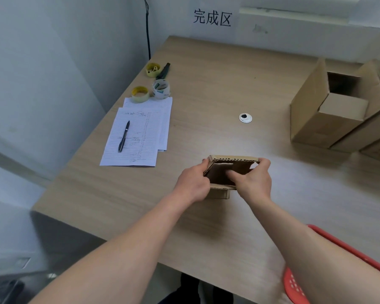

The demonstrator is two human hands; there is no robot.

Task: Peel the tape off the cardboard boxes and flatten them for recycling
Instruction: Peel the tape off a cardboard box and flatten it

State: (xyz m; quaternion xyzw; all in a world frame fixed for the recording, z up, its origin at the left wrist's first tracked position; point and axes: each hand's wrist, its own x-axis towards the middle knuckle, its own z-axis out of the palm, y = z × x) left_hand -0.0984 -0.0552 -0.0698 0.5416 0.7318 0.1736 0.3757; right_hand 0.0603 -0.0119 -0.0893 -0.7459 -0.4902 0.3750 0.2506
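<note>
**Small box held open-end-up between both hands at mid-table**

While it stands on the wooden table (206, 88), the small cardboard box (223, 170) is gripped from both sides, its open top turned toward the camera so the corrugated edge and dark inside show. The left hand (193, 183) wraps its fingers round the box's left wall. The right hand (253, 181) clasps the right wall, with its thumb hooked down inside the opening. The box sits near the middle of the table, a little toward the near edge.

Farther right, well apart from the hands, a larger open cardboard box (329, 108) lies with its flaps spread, more cardboard stacked just beside it at the frame's edge. A round cable grommet (245, 118) is set in the tabletop between the two boxes.

To the left lie lined paper sheets (138, 137) with a black pen (124, 136) resting on them. Beyond the sheets stand two tape rolls, one yellow (140, 93) and one clear (161, 88), then a yellow tape holder (153, 69) and a dark tool (165, 70) that is too blurred to identify.

A red plastic basket (294, 284) pokes out at the near right corner, partly hidden by the right forearm. A sign with printed characters (212, 18) hangs on the wall behind the table.
</note>
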